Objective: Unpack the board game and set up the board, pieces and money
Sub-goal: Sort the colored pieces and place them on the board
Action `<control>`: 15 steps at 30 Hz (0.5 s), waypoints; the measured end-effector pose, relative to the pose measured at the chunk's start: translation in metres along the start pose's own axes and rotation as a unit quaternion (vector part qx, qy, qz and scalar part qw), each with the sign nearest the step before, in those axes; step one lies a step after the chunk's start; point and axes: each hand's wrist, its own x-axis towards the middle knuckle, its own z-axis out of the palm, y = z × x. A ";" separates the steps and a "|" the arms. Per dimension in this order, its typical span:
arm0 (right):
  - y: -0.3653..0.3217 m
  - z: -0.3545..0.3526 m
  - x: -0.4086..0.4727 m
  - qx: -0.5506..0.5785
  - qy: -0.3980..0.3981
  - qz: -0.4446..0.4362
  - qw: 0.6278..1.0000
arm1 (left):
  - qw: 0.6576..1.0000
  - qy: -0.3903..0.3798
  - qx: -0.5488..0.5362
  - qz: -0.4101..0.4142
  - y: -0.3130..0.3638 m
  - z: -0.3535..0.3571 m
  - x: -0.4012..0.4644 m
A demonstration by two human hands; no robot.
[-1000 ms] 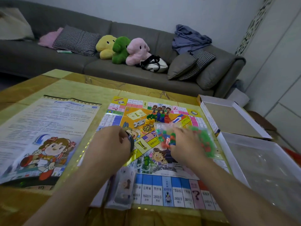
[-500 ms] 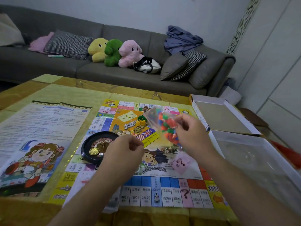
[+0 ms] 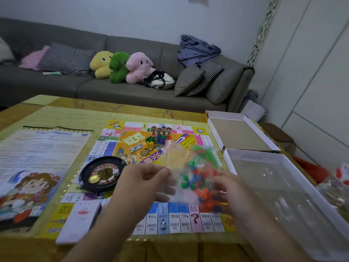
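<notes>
A clear plastic bag (image 3: pixel 196 174) filled with small green, orange and blue plastic blocks hangs blurred above the near right part of the colourful paper game board (image 3: pixel 132 148), which lies flat on the yellow table (image 3: pixel 56 112). The bag's long axis runs from its empty upper left end down to its full lower right end. The left hand (image 3: pixel 145 178) pinches the bag's upper left edge between thumb and curled fingers. The right hand (image 3: pixel 228 188) grips the bag's lower right side, fingers curled. On the board's left edge sits a round black roulette wheel (image 3: pixel 103 173) holding a white die (image 3: pixel 116 172). Two open white cardboard box halves (image 3: pixel 243 133) lie along the table's right edge.
</notes>
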 end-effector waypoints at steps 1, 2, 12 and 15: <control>0.000 -0.001 -0.004 -0.073 0.019 -0.028 0.997 | 0.999 -0.005 0.022 0.024 0.003 0.002 -0.005; -0.001 -0.001 -0.009 -0.147 0.039 -0.063 0.986 | 0.998 -0.008 0.043 0.045 0.005 0.005 -0.009; 0.006 0.015 -0.031 -0.160 -0.034 -0.170 0.972 | 0.936 -0.040 0.292 0.192 -0.009 0.039 -0.036; 0.008 0.009 -0.024 -0.120 -0.057 -0.154 0.979 | 0.964 -0.071 0.226 0.124 -0.003 0.041 -0.040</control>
